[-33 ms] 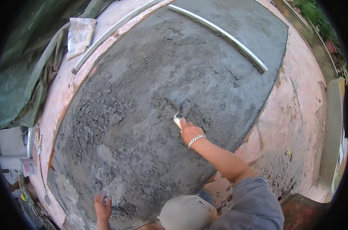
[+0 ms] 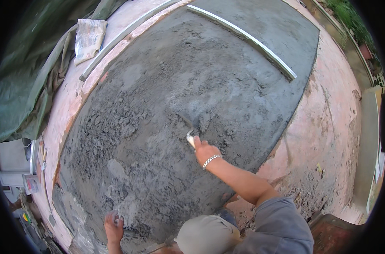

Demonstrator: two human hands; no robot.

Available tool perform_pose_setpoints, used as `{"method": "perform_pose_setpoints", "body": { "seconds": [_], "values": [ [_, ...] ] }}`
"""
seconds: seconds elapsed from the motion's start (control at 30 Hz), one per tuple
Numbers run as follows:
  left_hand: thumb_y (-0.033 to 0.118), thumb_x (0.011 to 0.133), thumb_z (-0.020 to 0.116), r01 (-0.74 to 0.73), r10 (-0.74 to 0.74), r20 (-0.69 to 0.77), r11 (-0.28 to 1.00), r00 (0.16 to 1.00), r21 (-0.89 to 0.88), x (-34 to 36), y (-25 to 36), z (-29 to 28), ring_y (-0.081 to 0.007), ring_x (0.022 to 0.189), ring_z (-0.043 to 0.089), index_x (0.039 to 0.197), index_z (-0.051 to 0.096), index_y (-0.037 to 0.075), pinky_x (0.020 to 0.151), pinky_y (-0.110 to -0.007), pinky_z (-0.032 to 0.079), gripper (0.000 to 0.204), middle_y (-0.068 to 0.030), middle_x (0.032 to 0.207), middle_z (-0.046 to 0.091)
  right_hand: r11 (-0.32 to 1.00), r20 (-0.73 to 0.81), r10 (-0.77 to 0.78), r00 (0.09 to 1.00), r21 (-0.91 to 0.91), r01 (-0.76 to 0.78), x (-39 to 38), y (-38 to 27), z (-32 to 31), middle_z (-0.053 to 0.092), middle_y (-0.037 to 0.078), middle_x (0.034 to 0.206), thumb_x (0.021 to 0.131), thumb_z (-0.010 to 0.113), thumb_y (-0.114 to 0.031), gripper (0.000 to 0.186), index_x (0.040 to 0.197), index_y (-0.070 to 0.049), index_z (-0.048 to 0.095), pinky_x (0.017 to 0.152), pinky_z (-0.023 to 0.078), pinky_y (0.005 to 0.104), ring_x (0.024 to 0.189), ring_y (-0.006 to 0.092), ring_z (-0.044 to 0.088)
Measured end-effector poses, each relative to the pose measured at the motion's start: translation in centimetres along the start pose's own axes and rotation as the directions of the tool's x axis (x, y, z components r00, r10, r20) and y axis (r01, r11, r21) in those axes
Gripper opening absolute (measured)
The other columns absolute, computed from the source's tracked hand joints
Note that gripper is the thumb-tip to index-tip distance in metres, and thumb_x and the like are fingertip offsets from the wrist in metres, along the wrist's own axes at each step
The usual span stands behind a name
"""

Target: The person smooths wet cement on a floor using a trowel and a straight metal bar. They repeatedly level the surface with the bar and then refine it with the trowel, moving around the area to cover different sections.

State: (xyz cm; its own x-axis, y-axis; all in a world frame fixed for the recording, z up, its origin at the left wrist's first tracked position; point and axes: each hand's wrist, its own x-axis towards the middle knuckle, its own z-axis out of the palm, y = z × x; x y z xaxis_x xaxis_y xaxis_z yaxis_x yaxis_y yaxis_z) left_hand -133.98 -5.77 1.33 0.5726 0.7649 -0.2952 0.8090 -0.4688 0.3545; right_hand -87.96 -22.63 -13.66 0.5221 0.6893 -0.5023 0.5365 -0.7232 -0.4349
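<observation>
A wide patch of wet grey mortar (image 2: 158,127) covers a pinkish floor. My right hand (image 2: 205,150), a silver bracelet on its wrist, grips the handle of a small trowel (image 2: 189,127). The trowel's blade lies in the rough mortar near the middle of the patch. My left hand (image 2: 113,224) rests on the wet mortar at the near edge, fingers spread, holding nothing. The mortar is smoother at the far right and lumpy at the left and around the trowel.
Two long metal straightedges lie at the far side, one on the mortar (image 2: 243,40), one along its left edge (image 2: 124,36). A white sack (image 2: 88,38) and a green tarp (image 2: 27,84) lie at the left. Bare pink floor (image 2: 328,127) runs along the right.
</observation>
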Motion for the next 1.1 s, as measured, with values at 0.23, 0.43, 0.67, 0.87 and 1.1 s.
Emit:
{"method": "perform_pose_setpoints", "body": {
  "seconds": [0.23,0.43,0.67,0.87,1.1],
  "values": [
    [-0.003,0.081,0.064,-0.032,0.032,0.002,0.999,0.999,0.001,1.5,1.6,0.1,-0.035,0.099,0.064,0.118,0.061,-0.005,0.081,-0.039,0.058,0.037,-0.0219,0.12,0.059,0.834,0.428,-0.552,0.716,0.26,0.487,-6.7,-12.7,7.3,0.066,0.022,0.114,0.096,0.058,-0.022,0.053,0.143,-0.008,0.038,0.083,0.055,0.0512,0.103,0.0394,0.067],
    [0.028,0.093,0.064,-0.002,0.001,0.003,0.961,1.0,0.276,0.7,0.8,-2.5,-0.0436,0.112,0.06,0.122,0.066,0.002,0.096,-0.049,0.048,0.04,-0.0266,0.12,0.065,0.961,-0.428,0.196,0.882,0.262,-0.087,0.0,6.1,-3.7,0.064,0.022,0.115,0.095,0.062,-0.031,0.062,0.147,-0.012,0.035,0.081,0.056,0.0516,0.095,0.0402,0.068],
    [0.029,0.095,0.062,0.046,-0.084,0.114,0.953,0.99,0.298,1.9,1.1,-1.2,-0.0464,0.114,0.058,0.122,0.066,-0.001,0.098,-0.051,0.046,0.041,-0.0279,0.122,0.064,0.801,-0.544,0.535,0.647,0.081,-0.594,2.9,25.3,-14.8,0.066,0.023,0.114,0.093,0.065,-0.027,0.059,0.144,-0.012,0.039,0.083,0.055,0.0511,0.098,0.0415,0.068],
    [-0.005,0.081,0.064,-0.069,0.069,-0.002,0.998,0.998,0.013,3.0,0.8,-0.1,-0.0365,0.101,0.063,0.118,0.06,-0.005,0.084,-0.039,0.058,0.038,-0.0225,0.121,0.059,0.886,-0.445,0.391,0.805,-0.054,-0.46,0.5,20.3,-9.5,0.064,0.022,0.114,0.096,0.059,-0.027,0.055,0.144,-0.013,0.037,0.079,0.057,0.0513,0.095,0.0415,0.07],
    [-0.002,0.082,0.064,-0.108,0.107,0.015,0.991,0.994,0.078,2.2,0.0,-0.1,-0.0355,0.101,0.063,0.119,0.06,-0.004,0.084,-0.041,0.056,0.037,-0.0218,0.122,0.06,0.964,-0.25,0.234,0.94,-0.069,-0.258,-3.1,7.6,-1.8,0.062,0.021,0.114,0.097,0.057,-0.025,0.059,0.149,-0.008,0.036,0.075,0.058,0.0497,0.091,0.0397,0.07]
  ]
}}
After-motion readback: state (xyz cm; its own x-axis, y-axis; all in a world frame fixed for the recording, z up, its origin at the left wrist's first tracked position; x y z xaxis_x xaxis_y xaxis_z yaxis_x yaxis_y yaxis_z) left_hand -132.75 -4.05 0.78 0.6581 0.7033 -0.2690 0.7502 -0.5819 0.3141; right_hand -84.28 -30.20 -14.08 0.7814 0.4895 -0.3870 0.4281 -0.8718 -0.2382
